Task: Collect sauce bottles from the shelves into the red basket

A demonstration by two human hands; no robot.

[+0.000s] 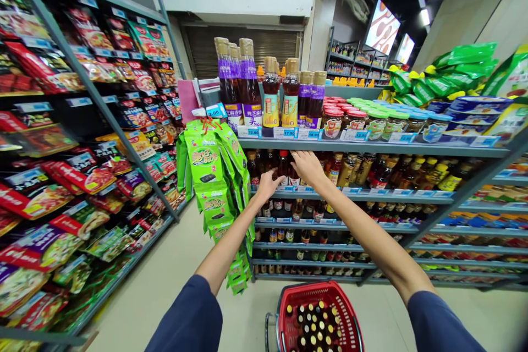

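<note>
Our left grip (268,186) and right grip (308,169) open, empty, fingers spread; red-capped glass sauce bottles (282,168) stand just beyond, near front edge of grey metal shelf (391,196). Hurried reach could topple them over edge.

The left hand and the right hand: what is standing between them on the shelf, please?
In the head view, a glass bottle with a red cap stands on the shelf between the left hand and the right hand.
</note>
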